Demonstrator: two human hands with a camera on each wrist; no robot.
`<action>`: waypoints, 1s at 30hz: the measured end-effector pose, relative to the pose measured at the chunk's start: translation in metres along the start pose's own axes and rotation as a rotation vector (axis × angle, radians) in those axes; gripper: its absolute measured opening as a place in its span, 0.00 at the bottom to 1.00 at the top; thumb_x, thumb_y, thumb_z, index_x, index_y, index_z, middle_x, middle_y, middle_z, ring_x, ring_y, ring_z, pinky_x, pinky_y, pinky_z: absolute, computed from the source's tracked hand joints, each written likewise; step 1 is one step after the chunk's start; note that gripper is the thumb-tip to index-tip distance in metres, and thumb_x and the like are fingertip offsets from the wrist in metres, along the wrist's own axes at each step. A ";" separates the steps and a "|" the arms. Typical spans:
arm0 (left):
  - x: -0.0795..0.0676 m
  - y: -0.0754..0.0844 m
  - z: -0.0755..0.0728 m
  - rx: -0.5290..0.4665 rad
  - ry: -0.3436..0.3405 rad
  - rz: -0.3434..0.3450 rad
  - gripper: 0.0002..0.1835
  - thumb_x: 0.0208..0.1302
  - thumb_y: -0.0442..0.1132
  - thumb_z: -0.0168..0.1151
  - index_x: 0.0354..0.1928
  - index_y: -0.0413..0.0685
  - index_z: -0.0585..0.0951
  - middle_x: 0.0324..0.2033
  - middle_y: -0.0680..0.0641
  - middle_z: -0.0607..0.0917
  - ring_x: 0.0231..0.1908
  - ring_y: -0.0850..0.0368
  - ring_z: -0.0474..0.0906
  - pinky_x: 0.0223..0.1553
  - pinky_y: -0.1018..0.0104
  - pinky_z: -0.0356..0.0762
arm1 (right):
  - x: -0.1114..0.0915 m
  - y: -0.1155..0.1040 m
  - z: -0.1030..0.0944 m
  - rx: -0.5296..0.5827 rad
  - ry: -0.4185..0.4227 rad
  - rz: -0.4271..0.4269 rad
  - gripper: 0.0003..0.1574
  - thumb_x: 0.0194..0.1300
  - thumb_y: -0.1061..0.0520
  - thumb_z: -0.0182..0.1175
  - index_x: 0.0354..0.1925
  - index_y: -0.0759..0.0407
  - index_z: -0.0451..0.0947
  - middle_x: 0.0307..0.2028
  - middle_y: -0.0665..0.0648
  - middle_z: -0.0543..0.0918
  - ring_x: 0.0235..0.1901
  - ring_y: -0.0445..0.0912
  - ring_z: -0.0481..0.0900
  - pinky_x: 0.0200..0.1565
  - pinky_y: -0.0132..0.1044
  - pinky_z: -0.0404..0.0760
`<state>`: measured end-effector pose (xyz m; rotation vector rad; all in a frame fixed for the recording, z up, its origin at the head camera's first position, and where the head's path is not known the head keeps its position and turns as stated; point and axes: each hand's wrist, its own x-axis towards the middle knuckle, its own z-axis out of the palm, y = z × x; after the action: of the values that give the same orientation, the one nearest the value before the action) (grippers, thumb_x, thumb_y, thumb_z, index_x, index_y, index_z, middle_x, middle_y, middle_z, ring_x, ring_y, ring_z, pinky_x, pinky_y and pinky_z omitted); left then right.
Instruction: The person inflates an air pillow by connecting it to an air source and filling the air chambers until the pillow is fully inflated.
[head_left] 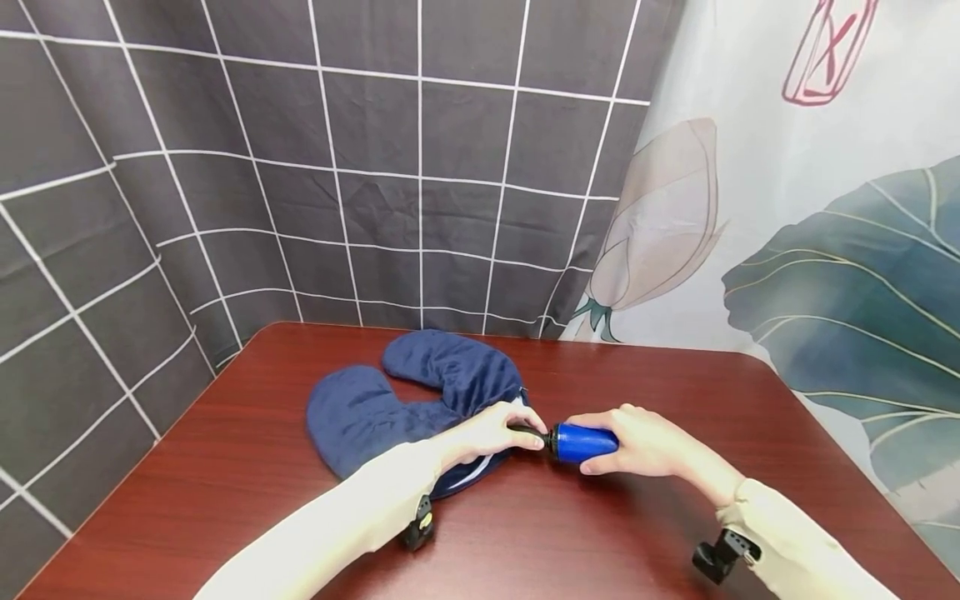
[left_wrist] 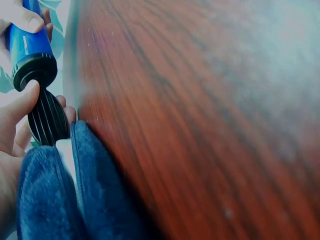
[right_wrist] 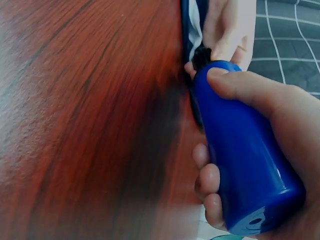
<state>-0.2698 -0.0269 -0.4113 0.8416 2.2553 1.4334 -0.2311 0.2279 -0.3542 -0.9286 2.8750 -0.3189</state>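
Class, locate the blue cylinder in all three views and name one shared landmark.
Head: blue cylinder right of centre, below the middle.
Left wrist: blue cylinder at upper left.
Right wrist: blue cylinder, large, right of centre.
Shared landmark: the white strip along the navy cushion's edge.

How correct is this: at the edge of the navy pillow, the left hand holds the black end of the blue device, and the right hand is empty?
The right hand is not empty: it grips the blue device, as the right wrist view shows. The rest stands: the left hand holds the black end at the edge of the navy pillow.
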 end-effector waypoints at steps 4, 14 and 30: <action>0.000 0.001 -0.001 0.000 -0.001 -0.009 0.11 0.62 0.38 0.67 0.45 0.43 0.85 0.44 0.43 0.87 0.41 0.69 0.73 0.50 0.74 0.68 | 0.002 -0.001 0.001 -0.010 0.003 0.005 0.36 0.56 0.32 0.67 0.60 0.41 0.77 0.46 0.47 0.87 0.39 0.42 0.80 0.35 0.37 0.75; 0.000 0.000 -0.003 0.037 -0.003 0.006 0.10 0.62 0.39 0.67 0.44 0.44 0.85 0.41 0.44 0.88 0.39 0.70 0.74 0.48 0.76 0.69 | -0.015 0.005 -0.007 -0.006 -0.010 0.065 0.38 0.55 0.31 0.67 0.62 0.37 0.75 0.45 0.47 0.86 0.40 0.43 0.78 0.34 0.36 0.74; 0.000 -0.001 -0.003 0.015 -0.020 0.005 0.10 0.63 0.38 0.67 0.44 0.44 0.85 0.40 0.45 0.88 0.37 0.70 0.74 0.46 0.77 0.69 | -0.080 0.045 -0.032 0.205 -0.054 0.086 0.39 0.58 0.39 0.69 0.66 0.46 0.72 0.42 0.50 0.83 0.30 0.31 0.75 0.24 0.31 0.77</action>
<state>-0.2716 -0.0291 -0.4112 0.8631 2.2534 1.4055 -0.1973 0.3161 -0.3312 -0.7630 2.7582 -0.5588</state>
